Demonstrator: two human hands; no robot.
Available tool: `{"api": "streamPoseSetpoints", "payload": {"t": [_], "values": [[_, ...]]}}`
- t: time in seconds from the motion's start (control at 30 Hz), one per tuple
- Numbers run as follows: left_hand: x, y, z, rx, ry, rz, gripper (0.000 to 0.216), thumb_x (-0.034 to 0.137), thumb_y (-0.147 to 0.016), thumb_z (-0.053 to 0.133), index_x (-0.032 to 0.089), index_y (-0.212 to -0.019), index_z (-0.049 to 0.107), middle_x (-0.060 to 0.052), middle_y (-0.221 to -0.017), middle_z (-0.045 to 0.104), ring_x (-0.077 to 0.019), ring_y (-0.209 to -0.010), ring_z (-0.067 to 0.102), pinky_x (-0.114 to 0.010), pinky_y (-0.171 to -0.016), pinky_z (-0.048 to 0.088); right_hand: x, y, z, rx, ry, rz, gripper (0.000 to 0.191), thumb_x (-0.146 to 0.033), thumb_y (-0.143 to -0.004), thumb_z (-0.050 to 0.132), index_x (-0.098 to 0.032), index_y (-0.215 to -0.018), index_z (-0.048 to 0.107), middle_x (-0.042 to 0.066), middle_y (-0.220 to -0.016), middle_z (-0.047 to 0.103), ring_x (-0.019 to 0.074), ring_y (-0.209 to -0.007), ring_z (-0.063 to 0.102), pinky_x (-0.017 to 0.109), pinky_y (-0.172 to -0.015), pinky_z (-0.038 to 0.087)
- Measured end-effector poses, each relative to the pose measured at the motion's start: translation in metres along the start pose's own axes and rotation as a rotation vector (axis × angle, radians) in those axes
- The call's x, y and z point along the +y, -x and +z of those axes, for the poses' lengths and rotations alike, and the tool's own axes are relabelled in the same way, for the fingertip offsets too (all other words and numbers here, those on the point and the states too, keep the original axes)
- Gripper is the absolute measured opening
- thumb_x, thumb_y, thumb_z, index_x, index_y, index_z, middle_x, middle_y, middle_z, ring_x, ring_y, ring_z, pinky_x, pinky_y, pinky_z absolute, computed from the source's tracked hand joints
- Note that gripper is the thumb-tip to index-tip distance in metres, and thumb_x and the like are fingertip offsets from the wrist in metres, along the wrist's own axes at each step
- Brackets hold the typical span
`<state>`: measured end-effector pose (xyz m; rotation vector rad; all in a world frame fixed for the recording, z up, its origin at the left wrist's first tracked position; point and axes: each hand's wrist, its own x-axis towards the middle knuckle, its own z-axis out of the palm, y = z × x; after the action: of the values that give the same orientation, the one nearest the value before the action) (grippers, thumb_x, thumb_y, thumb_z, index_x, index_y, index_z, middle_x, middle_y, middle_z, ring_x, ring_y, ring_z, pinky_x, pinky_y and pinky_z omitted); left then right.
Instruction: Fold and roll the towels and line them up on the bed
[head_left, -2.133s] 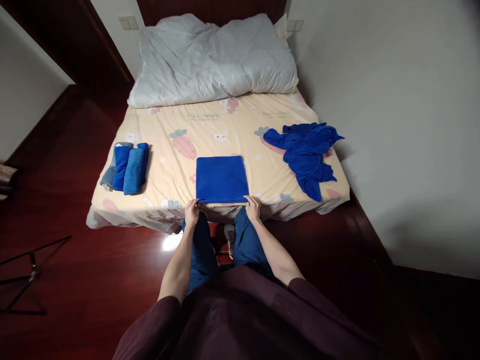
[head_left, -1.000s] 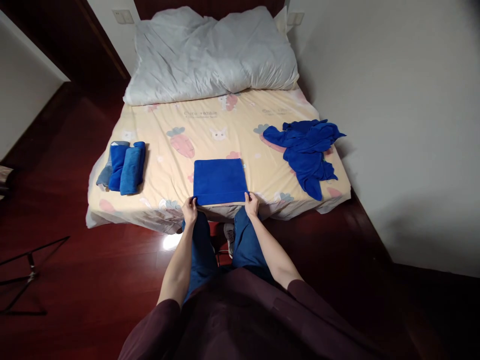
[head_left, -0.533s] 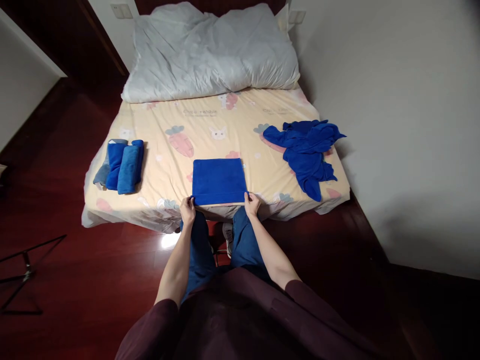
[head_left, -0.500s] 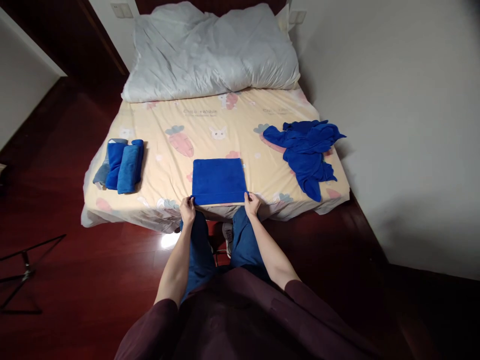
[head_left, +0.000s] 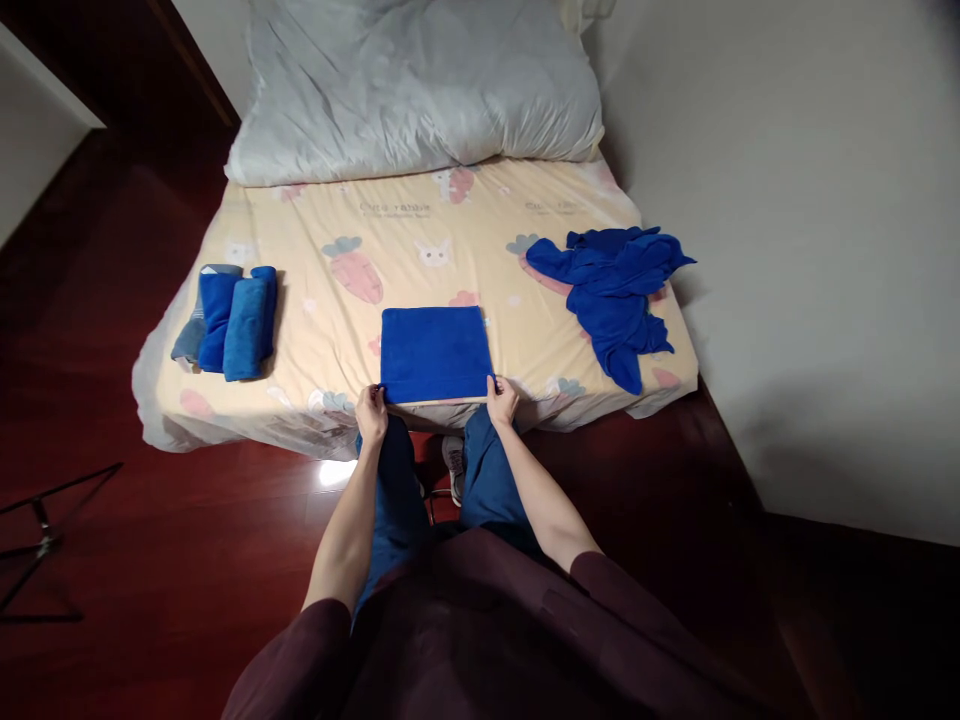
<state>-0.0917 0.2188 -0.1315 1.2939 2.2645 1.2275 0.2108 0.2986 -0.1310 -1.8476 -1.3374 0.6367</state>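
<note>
A blue towel (head_left: 435, 345) lies flat in a near rectangle at the front edge of the bed, with a narrow folded strip along its near side. My left hand (head_left: 371, 412) pinches its near left corner. At the near right corner, my right hand (head_left: 502, 402) is closed on the same towel, thumb and fingers together. Rolled blue and grey-blue towels (head_left: 244, 328) lie side by side to the left. Over on the right is a crumpled heap of blue cloth (head_left: 619, 300).
The bed (head_left: 300, 225) has a cream sheet printed with carrots and rabbits. A grey-white quilt (head_left: 420, 90) is bunched at its far end. A white wall (head_left: 787, 250) runs along the right. Thin black stand legs (head_left: 45, 545) show on the dark red floor at left.
The view has shifted a little, so the bed sits slightly higher in it. Both hands keep hold of the towel's near corners, and the towel looks much the same.
</note>
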Motion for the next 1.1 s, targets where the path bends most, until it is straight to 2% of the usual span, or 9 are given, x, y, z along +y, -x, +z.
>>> {"api": "streamPoseSetpoints", "payload": {"t": [0.27, 0.47, 0.6, 0.77, 0.97, 1.1], "values": [[0.003, -0.001, 0.001, -0.003, -0.01, -0.029, 0.021, 0.039, -0.101, 0.054, 0.022, -0.105, 0.066, -0.011, -0.102, 0.073, -0.0249, -0.095, 0.07, -0.036, -0.09, 0.054, -0.003, -0.002, 0.0, -0.001, 0.017, -0.003, 0.045, -0.054, -0.096, 0.056, -0.017, -0.098, 0.079, 0.014, -0.093, 0.08, 0.0263, -0.085, 0.074, 0.031, -0.079, 0.051], [0.009, -0.001, -0.001, -0.029, -0.019, -0.086, 0.018, 0.039, -0.102, 0.057, 0.022, -0.105, 0.061, -0.007, -0.093, 0.07, -0.0217, -0.084, 0.068, -0.032, -0.082, 0.051, -0.002, -0.004, -0.001, -0.007, 0.041, 0.001, 0.041, -0.052, -0.096, 0.058, -0.017, -0.098, 0.08, 0.014, -0.092, 0.08, 0.0252, -0.083, 0.073, 0.03, -0.077, 0.051], [0.013, 0.001, -0.001, -0.045, -0.076, -0.088, 0.017, 0.036, -0.104, 0.054, 0.022, -0.102, 0.063, -0.008, -0.096, 0.069, -0.0221, -0.092, 0.066, -0.032, -0.085, 0.049, -0.001, -0.003, -0.002, -0.022, 0.05, 0.002, 0.041, -0.052, -0.096, 0.058, -0.017, -0.101, 0.079, 0.013, -0.094, 0.081, 0.0252, -0.085, 0.073, 0.031, -0.079, 0.051], [0.014, 0.004, 0.001, -0.1, -0.088, -0.01, 0.03, 0.03, -0.107, 0.044, 0.023, -0.117, 0.071, -0.011, -0.116, 0.067, -0.0238, -0.104, 0.066, -0.033, -0.09, 0.049, 0.001, -0.004, 0.002, 0.005, 0.051, 0.011, 0.041, -0.052, -0.096, 0.058, -0.017, -0.101, 0.079, 0.012, -0.092, 0.08, 0.0249, -0.084, 0.072, 0.031, -0.079, 0.051], [0.005, 0.002, 0.003, -0.066, -0.037, 0.008, 0.037, 0.029, -0.105, 0.043, 0.022, -0.125, 0.074, -0.011, -0.117, 0.066, -0.0246, -0.112, 0.064, -0.034, -0.1, 0.05, 0.003, -0.006, 0.006, 0.048, 0.035, -0.002, 0.044, -0.053, -0.097, 0.056, -0.016, -0.098, 0.079, 0.013, -0.089, 0.079, 0.0257, -0.083, 0.072, 0.032, -0.079, 0.052], [0.002, 0.001, 0.005, -0.053, -0.035, -0.012, 0.037, 0.032, -0.105, 0.044, 0.021, -0.123, 0.074, -0.011, -0.116, 0.066, -0.0243, -0.114, 0.062, -0.034, -0.105, 0.05, 0.002, -0.006, 0.008, 0.056, 0.065, -0.02, 0.037, -0.05, -0.098, 0.056, -0.018, -0.105, 0.074, 0.01, -0.09, 0.078, 0.0233, -0.083, 0.071, 0.03, -0.079, 0.051]]}}
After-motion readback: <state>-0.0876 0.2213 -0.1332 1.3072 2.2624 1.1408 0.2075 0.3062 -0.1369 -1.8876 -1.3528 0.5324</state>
